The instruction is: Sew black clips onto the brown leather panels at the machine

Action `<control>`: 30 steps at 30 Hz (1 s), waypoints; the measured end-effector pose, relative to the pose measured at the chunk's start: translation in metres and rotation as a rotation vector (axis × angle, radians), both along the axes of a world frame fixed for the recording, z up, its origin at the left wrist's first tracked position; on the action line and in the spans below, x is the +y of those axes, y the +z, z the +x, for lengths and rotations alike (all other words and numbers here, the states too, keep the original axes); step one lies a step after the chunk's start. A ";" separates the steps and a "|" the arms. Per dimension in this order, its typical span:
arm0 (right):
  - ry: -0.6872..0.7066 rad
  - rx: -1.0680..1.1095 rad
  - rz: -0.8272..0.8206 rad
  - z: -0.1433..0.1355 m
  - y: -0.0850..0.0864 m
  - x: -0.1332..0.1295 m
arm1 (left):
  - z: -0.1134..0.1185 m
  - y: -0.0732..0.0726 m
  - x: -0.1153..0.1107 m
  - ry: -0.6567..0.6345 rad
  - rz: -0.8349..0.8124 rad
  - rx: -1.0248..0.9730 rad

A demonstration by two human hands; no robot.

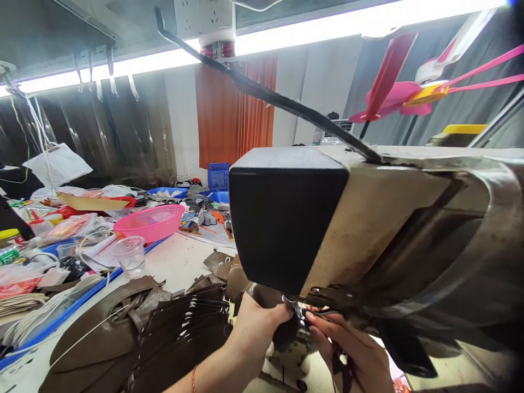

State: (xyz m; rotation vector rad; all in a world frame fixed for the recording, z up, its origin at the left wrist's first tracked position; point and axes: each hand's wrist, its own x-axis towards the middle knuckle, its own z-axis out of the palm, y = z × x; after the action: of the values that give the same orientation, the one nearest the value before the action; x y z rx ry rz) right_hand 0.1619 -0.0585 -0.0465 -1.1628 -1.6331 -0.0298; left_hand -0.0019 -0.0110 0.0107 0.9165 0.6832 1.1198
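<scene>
Below the black end cover of a sewing machine, my left hand pinches a dark brown leather piece between thumb and fingers. My right hand is closed close beside it, just right of the needle area. A dark narrow strip with a shiny metal bit hangs from the right palm; its kind is unclear. Small shiny metal shows between the two hands, partly hidden by fingers. Left of my forearm lies a row of stacked dark brown leather pieces with small metal buckles.
Larger brown leather pieces lie at the left front. Behind them stand a clear plastic cup and a pink basket. A blue-edged tray holds cords and clutter. A black bar slants above the machine; a pink fan is at upper right.
</scene>
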 end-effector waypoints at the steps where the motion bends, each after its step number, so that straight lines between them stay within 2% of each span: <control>1: 0.009 -0.011 0.004 0.000 0.000 0.000 | 0.000 0.000 0.000 -0.005 0.001 -0.007; 3: 0.027 -0.054 -0.004 0.000 0.000 -0.001 | -0.001 0.000 -0.001 -0.018 0.007 -0.034; 7: -0.030 -0.061 0.003 -0.001 0.002 0.000 | 0.000 -0.001 0.002 -0.036 0.028 -0.054; 10: -0.003 -0.048 0.021 -0.003 0.004 0.001 | -0.001 -0.003 0.001 -0.035 0.024 -0.041; 13: 0.006 -0.052 0.068 -0.006 0.004 0.002 | -0.002 -0.003 0.000 -0.052 0.027 -0.051; 18: -0.080 0.019 0.183 -0.020 0.003 0.007 | -0.002 0.000 0.002 -0.030 -0.041 -0.017; 22: -0.053 0.008 0.137 -0.028 0.010 -0.009 | -0.010 -0.001 -0.010 0.001 -0.054 0.027; 24: 0.017 -0.062 0.078 -0.030 0.010 -0.031 | -0.020 -0.009 -0.025 0.030 -0.084 0.043; 26: 0.077 -0.078 0.038 -0.035 0.003 -0.057 | -0.033 -0.023 -0.043 0.140 -0.087 0.048; 28: 0.050 0.039 -0.013 -0.045 -0.009 -0.082 | -0.046 -0.043 -0.059 0.261 0.005 0.070; 30: -0.045 0.209 -0.105 -0.057 -0.022 -0.100 | -0.056 -0.062 -0.071 0.272 0.148 0.135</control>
State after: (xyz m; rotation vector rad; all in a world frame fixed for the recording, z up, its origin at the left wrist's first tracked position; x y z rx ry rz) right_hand 0.1047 -0.1581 -0.0687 -1.2398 -1.4381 0.1460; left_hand -0.0579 -0.0824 -0.0518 1.0546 0.8633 1.3724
